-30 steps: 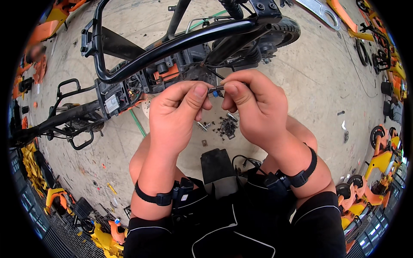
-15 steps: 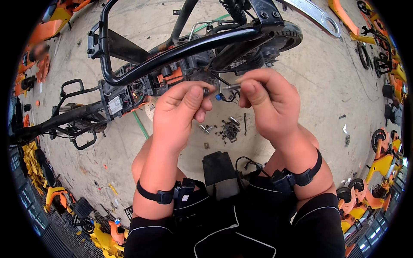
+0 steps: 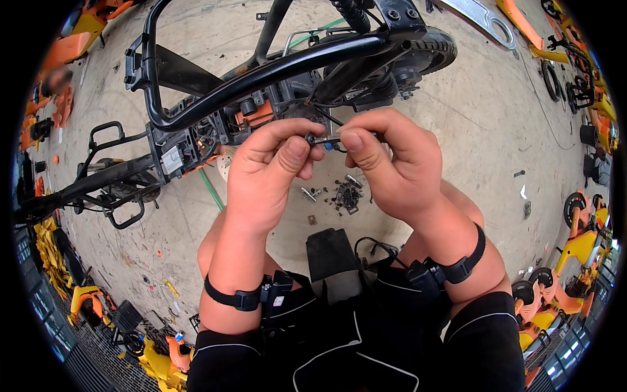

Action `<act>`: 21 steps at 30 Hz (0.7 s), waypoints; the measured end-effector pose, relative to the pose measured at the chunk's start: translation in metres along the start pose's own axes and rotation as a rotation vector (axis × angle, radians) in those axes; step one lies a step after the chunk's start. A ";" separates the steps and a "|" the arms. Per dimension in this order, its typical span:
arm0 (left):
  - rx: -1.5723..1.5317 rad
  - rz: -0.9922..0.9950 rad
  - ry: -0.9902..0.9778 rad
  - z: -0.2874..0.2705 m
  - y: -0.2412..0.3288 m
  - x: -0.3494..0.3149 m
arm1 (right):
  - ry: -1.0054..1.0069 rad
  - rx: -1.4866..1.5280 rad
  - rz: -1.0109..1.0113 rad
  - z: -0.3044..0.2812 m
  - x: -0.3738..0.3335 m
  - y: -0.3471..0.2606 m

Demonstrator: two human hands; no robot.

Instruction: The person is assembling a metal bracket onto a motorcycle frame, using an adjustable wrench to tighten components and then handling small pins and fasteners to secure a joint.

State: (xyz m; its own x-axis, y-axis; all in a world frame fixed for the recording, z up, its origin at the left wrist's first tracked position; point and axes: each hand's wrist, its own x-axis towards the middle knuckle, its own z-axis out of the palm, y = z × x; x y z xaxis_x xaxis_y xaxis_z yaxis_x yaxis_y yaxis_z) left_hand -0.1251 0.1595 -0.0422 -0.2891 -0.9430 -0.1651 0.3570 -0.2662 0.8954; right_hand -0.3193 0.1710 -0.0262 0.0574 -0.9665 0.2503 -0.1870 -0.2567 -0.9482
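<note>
In front of the frame, my left hand (image 3: 264, 166) pinches a small dark bolt (image 3: 309, 138) between thumb and forefinger. My right hand (image 3: 398, 163) is closed on a thin metal driver bit (image 3: 330, 139), whose tip meets the bolt's head. The bit's rear part is hidden inside that hand. Just beyond both hands lies a stripped black vehicle frame (image 3: 261, 75) with a thick bent tube. Below the hands, on the floor, is a pile of small dark screws (image 3: 347, 197) with silver metal sockets (image 3: 309, 194) beside it.
A rear wheel (image 3: 437, 52) stands at the frame's far right end. A large wrench-shaped metal piece (image 3: 480, 23) shows at the upper right. Yellow and orange scooters (image 3: 575, 261) line the right side. A green hose (image 3: 211, 189) runs under the frame.
My right hand has moved left, bringing the driver bit from a small gap away up to the bolt. My left hand keeps its pinch, nearly in place.
</note>
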 end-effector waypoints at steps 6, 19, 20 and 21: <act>0.077 0.064 0.030 0.000 -0.001 0.000 | 0.005 -0.041 0.006 0.001 0.001 0.000; 0.130 0.048 0.072 0.001 0.003 0.002 | 0.043 -0.062 -0.055 0.003 0.006 0.004; 0.132 0.050 0.074 0.002 0.003 0.002 | 0.006 -0.078 -0.032 0.001 0.006 0.003; 0.132 0.044 0.084 0.002 0.003 0.002 | -0.023 -0.089 -0.020 0.000 0.006 0.002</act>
State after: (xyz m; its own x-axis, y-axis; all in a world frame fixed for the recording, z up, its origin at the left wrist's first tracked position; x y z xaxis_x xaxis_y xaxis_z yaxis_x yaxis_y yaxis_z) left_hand -0.1265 0.1568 -0.0387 -0.1985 -0.9681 -0.1532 0.2465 -0.2006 0.9482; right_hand -0.3195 0.1645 -0.0265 0.0847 -0.9608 0.2638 -0.2718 -0.2770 -0.9216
